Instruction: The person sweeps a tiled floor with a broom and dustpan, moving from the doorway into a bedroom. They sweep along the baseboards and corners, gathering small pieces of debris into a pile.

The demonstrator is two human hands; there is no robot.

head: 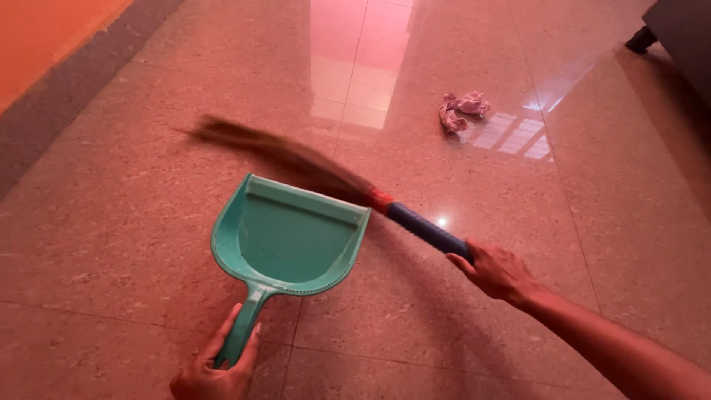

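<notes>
Polished speckled floor tiles point(133, 222) carry a teal dustpan point(292, 237), mouth facing away from the person; the left hand point(215, 370) grips its handle. The right hand point(495, 270) clasps a blue-handled broom point(355, 192), its long axis slanting leftward, bristles blurred over the pan's far edge. A crumpled cloth point(463, 110) lies well apart.

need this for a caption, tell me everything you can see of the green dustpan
The dustpan is teal green, apparently plastic, with a wide scoop, raised side walls and a short straight handle. It looks empty. Its open lip faces away from the person, low at the floor. The left hand grips the handle; the blurred broom bristles cross its far edge.
</notes>
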